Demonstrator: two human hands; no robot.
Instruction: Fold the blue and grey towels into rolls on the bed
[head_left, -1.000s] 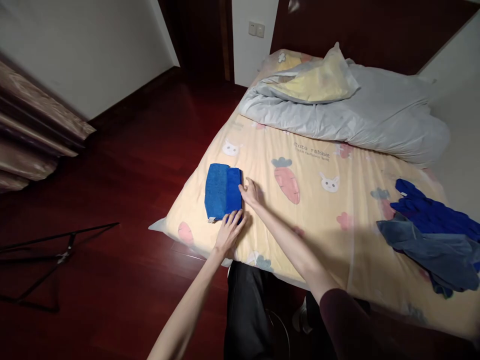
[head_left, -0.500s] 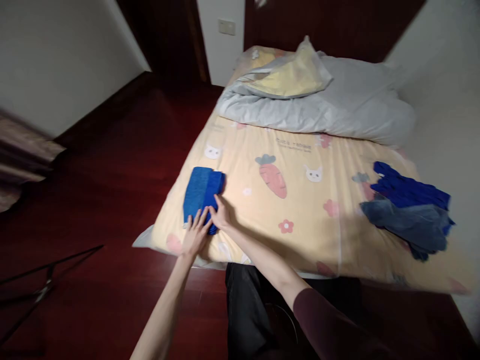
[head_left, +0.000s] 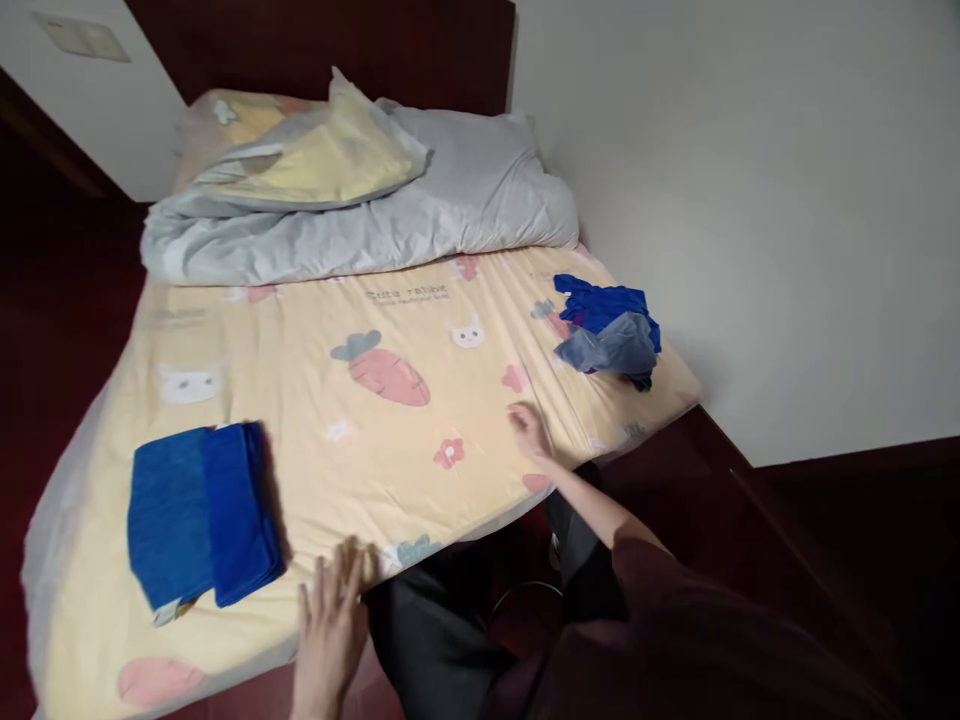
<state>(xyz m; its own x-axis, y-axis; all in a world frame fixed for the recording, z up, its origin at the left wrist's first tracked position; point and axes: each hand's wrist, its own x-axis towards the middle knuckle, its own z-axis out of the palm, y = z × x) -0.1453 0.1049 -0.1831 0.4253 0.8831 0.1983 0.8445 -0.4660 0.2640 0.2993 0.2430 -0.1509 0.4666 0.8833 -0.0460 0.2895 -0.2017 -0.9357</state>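
Two folded blue cloths [head_left: 202, 515], one lighter and one darker, lie side by side and touching on the left of the bed, with a pale tag at the lower edge. My left hand [head_left: 334, 610] is apart from them, at the bed's front edge, its fingers spread and nothing held. Over the sheet right of the middle is my right hand [head_left: 529, 432], empty, with fingers loosely bent and a little apart. It is nearest to a crumpled pile of dark blue and grey-blue cloth [head_left: 611, 330] at the right side of the bed.
A yellow patterned sheet [head_left: 300, 400] covers the bed. Toward the headboard [head_left: 360, 40] lie a rolled grey-white quilt [head_left: 315, 245] and a pale yellow pillow [head_left: 337, 165]. A white wall [head_left: 750, 200] stands along the right, and dark red floor shows at the left.
Both hands have left the folded cloths. My right hand has moved right across the sheet, my left hand back to the front edge. The view has turned right.
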